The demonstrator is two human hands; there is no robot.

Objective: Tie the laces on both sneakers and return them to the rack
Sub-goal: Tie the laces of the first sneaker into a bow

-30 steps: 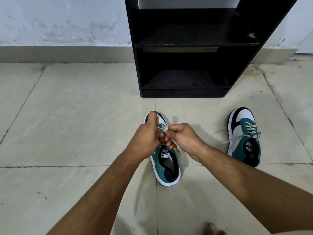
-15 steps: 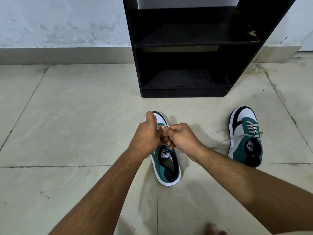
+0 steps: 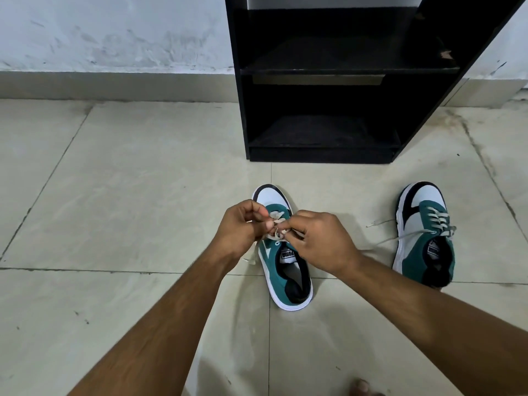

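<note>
Two teal, white and black sneakers lie on the tiled floor in front of a black rack [image 3: 323, 71]. Over the middle of the left sneaker [image 3: 285, 270] both hands meet. My left hand [image 3: 243, 224] pinches one loop of its pale laces [image 3: 277, 228], and my right hand [image 3: 323, 242] pinches the other side of them. The hands hide most of the lacing. A loose lace end hangs down by the left wrist. The right sneaker [image 3: 425, 238] stands apart to the right, its laces [image 3: 400, 238] untied and trailing left on the floor.
The rack has two dark shelves, both with nothing on them, and stands against a white wall [image 3: 114, 32]. Beige floor tiles [image 3: 128, 195] spread to the left and right. A toe [image 3: 363, 387] shows at the bottom edge.
My hands have drawn slightly apart over the left sneaker, showing more of the laces between them. The sneaker's toe cap is now uncovered. The right sneaker has not moved.
</note>
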